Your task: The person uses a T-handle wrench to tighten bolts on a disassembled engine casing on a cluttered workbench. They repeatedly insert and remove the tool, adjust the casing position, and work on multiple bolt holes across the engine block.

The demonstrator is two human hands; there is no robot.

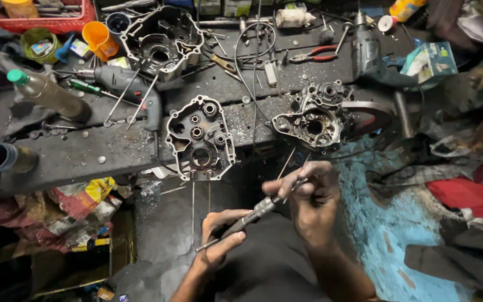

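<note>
Steel hand tool (252, 215) slants up to the right between both hands: left hand (219, 237) pinches its low tip, right hand (308, 193) grips its upper end.

Engine repair w'shop: crankcase halves (200, 138), drills (123, 82).

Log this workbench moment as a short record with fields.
setting: cluttered dark workbench
left hand: grips the lower end of a slim metal hand tool
right hand: grips the tool's upper end
nearest part: engine case half at the bench edge
also on bench: second case half, electric drill, red-handled pliers, orange cup
</note>
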